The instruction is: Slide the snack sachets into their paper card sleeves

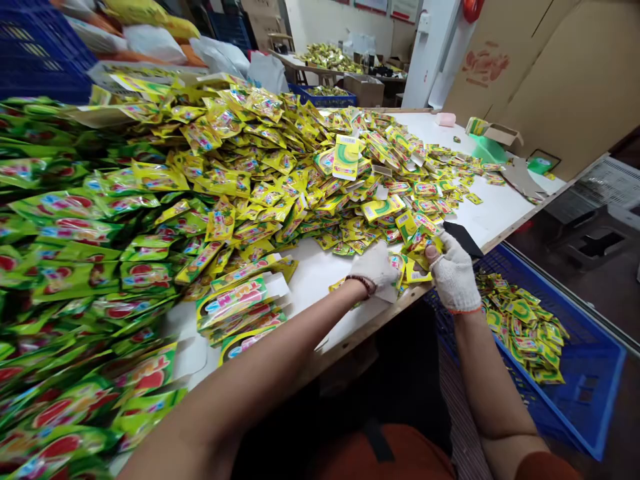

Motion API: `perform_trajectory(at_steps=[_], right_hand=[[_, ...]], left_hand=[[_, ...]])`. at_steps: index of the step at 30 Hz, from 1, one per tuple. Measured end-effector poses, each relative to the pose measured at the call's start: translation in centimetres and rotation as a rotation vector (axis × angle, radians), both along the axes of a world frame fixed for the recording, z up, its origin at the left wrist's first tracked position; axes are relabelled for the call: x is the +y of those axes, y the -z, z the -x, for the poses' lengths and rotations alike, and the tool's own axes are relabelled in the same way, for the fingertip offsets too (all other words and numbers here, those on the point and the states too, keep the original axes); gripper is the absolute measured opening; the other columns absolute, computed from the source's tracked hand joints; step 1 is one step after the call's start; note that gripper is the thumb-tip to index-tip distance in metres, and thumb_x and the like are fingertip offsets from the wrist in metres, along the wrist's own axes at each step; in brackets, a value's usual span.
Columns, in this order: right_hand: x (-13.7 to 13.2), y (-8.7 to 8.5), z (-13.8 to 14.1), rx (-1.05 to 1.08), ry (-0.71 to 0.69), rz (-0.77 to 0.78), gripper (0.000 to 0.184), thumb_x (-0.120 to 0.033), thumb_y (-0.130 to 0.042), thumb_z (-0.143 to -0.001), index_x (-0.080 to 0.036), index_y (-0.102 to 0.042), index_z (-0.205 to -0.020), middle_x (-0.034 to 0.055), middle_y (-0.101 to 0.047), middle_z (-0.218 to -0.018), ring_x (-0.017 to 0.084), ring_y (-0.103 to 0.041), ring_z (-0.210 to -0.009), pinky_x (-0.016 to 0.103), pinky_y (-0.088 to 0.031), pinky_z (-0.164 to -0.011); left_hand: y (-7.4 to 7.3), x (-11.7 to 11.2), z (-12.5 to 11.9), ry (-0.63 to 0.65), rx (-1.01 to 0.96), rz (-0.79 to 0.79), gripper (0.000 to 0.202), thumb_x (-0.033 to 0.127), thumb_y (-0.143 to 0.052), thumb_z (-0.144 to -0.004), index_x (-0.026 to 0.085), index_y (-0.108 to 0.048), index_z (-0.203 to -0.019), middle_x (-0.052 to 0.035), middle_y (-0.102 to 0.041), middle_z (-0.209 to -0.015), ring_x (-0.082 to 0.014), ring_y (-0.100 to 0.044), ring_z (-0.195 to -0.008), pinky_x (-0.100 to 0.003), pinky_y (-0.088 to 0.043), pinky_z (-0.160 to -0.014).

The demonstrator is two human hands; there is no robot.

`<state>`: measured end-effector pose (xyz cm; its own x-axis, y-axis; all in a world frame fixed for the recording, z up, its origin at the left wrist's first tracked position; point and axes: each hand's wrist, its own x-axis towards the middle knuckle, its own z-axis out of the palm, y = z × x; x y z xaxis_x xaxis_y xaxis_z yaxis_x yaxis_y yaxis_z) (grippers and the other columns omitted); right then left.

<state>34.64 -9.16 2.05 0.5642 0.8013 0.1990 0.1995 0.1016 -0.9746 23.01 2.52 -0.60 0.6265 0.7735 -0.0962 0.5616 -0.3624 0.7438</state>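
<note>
My left hand (376,268), in a white knit glove, is closed at the table's front edge around a small yellow-green carton (398,264) with a white flap showing; its fingertips are partly hidden. Just to the right, my right hand (456,275), gloved with a bare thumb, grips small yellow packets (423,248) between thumb and fingers. The two hands are close together. Behind them spreads a large heap of yellow packets (280,160) mixed with small cartons. A carton with a green curve (346,157) lies on top of the heap.
Green packets (75,267) are piled at the left, beside larger printed cartons (235,303). A blue crate (587,393) with packets stands below the table's right edge. A green scoop (487,150) and a pink roll (445,119) lie on the white table (493,213). Large cardboard (560,73) stands behind.
</note>
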Motion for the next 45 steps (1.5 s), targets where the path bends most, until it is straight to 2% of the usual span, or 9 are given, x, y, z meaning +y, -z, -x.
perform_trajectory(at_steps=[6, 10, 13, 16, 19, 23, 28, 37, 45], right_hand=[[-1.3, 3.6, 1.3, 0.03, -0.027, 0.038, 0.055, -0.049, -0.068, -0.081, -0.019, -0.06, -0.127, 0.0078, -0.07, -0.113, 0.024, -0.068, -0.104, 0.036, -0.056, -0.091], [-0.1, 5.0, 3.4, 0.176, -0.176, 0.035, 0.05, -0.049, -0.068, -0.08, -0.019, -0.062, -0.121, 0.0079, -0.071, -0.107, 0.024, -0.069, -0.094, 0.038, -0.059, -0.085], [1.1, 4.2, 4.4, 0.15, -0.249, 0.094, 0.042, -0.05, -0.066, -0.08, -0.021, -0.065, -0.111, 0.0069, -0.071, -0.098, 0.023, -0.068, -0.081, 0.035, -0.06, -0.067], [1.7, 2.5, 4.9, 0.035, -0.392, 0.168, 0.033, -0.044, -0.065, -0.08, -0.02, -0.066, -0.103, 0.0044, -0.07, -0.089, 0.018, -0.064, -0.07, 0.031, -0.057, -0.058], [2.0, 1.3, 5.4, -0.104, -0.522, 0.145, 0.026, -0.04, -0.067, -0.079, -0.019, -0.067, -0.094, 0.0027, -0.068, -0.085, 0.018, -0.064, -0.073, 0.03, -0.055, -0.065], [2.2, 1.4, 6.5, -0.154, -0.34, 0.039, 0.03, -0.044, -0.063, -0.083, -0.019, -0.066, -0.1, 0.0044, -0.07, -0.09, 0.02, -0.064, -0.081, 0.031, -0.054, -0.07], [2.3, 2.3, 7.8, -0.34, -0.08, 0.02, 0.028, -0.047, -0.059, -0.088, -0.019, -0.063, -0.088, 0.0013, -0.065, -0.075, 0.015, -0.057, -0.067, 0.026, -0.047, -0.063], [3.9, 1.3, 9.0, -0.909, -0.212, 0.202, 0.021, -0.028, -0.051, -0.089, -0.02, -0.056, -0.069, 0.0018, -0.057, -0.068, 0.016, -0.051, -0.067, 0.027, -0.038, -0.065], [2.8, 1.7, 9.0, -0.535, -0.346, 0.093, 0.018, -0.033, -0.049, -0.093, -0.021, -0.061, -0.098, 0.0049, -0.064, -0.089, 0.021, -0.059, -0.084, 0.034, -0.049, -0.078]], left_hand=[[-1.0, 0.7, 2.3, -0.128, -0.25, 0.191, 0.028, 0.032, -0.06, -0.083, 0.017, -0.05, -0.105, -0.0043, -0.066, -0.085, -0.0149, -0.062, -0.068, -0.026, -0.05, -0.06], [-1.9, -1.0, 6.3, -0.185, -0.554, 0.471, 0.039, 0.042, -0.067, -0.078, 0.016, -0.05, -0.103, -0.0046, -0.066, -0.081, -0.0166, -0.064, -0.064, -0.033, -0.056, -0.063], [-2.5, -1.6, 9.6, -0.191, -0.491, 0.08, 0.066, 0.049, -0.072, -0.073, 0.017, -0.048, -0.125, -0.0164, -0.066, -0.117, -0.0287, -0.068, -0.101, -0.048, -0.055, -0.088], [-3.5, -1.5, 12.2, 0.003, -0.186, -0.598, 0.096, 0.046, -0.085, -0.059, 0.021, -0.041, -0.141, -0.0193, -0.045, -0.149, -0.0419, -0.037, -0.141, -0.063, -0.027, -0.115], [-4.1, -1.0, 13.1, 0.29, 0.145, -0.893, 0.079, 0.035, -0.083, -0.062, 0.022, -0.051, -0.134, -0.0155, -0.056, -0.139, -0.0427, -0.04, -0.138, -0.068, -0.016, -0.116], [-3.2, -0.6, 13.4, 0.217, 0.308, -0.812, 0.039, 0.031, -0.068, -0.074, 0.016, -0.061, -0.11, -0.0117, -0.067, -0.102, -0.0305, -0.062, -0.097, -0.046, -0.049, -0.089], [-1.5, -1.1, 14.7, 0.045, 0.219, -0.814, 0.045, 0.033, -0.069, -0.071, 0.016, -0.059, -0.111, -0.0117, -0.065, -0.101, -0.0297, -0.06, -0.093, -0.041, -0.05, -0.079], [-1.1, -2.7, 14.6, 0.084, 0.28, -0.815, 0.048, 0.036, -0.074, -0.072, 0.015, -0.06, -0.112, -0.012, -0.065, -0.104, -0.0318, -0.06, -0.095, -0.044, -0.049, -0.078], [-1.1, -3.2, 14.4, 0.053, 0.267, -0.774, 0.052, 0.039, -0.076, -0.072, 0.015, -0.059, -0.115, -0.0124, -0.065, -0.107, -0.0324, -0.059, -0.096, -0.044, -0.048, -0.079]])
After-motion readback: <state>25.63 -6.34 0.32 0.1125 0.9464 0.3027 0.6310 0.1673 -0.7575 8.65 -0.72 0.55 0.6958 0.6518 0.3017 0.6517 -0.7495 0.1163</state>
